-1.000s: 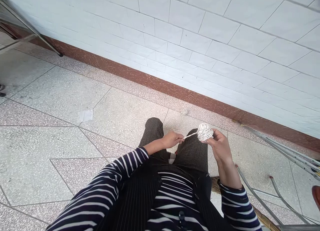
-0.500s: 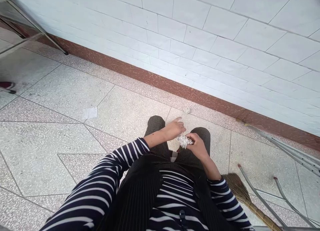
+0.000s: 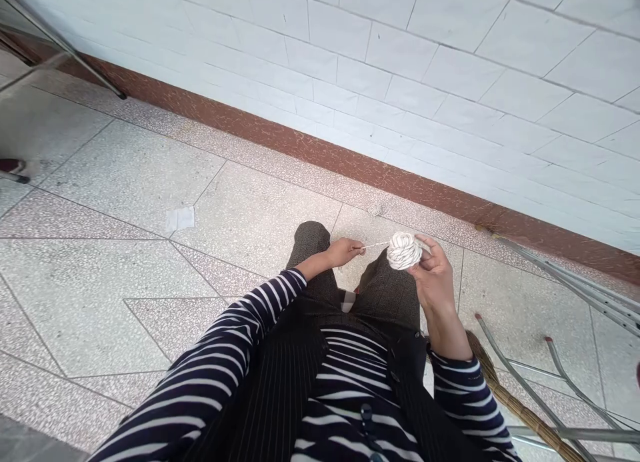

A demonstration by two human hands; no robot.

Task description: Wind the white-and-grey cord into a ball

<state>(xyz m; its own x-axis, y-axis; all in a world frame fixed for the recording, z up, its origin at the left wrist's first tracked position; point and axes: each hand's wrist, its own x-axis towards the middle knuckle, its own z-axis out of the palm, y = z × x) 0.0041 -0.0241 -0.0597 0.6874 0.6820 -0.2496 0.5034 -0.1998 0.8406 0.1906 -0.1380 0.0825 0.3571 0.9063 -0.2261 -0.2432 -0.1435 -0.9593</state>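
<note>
The right hand (image 3: 436, 275) is cupping a white ball of cord (image 3: 403, 250) in curled fingers above the knees, while the left hand (image 3: 344, 251) is pinching the loose strand (image 3: 374, 246) running taut from it. The ball is sitting on the fingertips only — a hard tug from the left could be pulling it free onto the floor (image 3: 125, 182). Half a second ago both hands were pressed together around the ball; now they are standing apart, with the ball raised.
</note>
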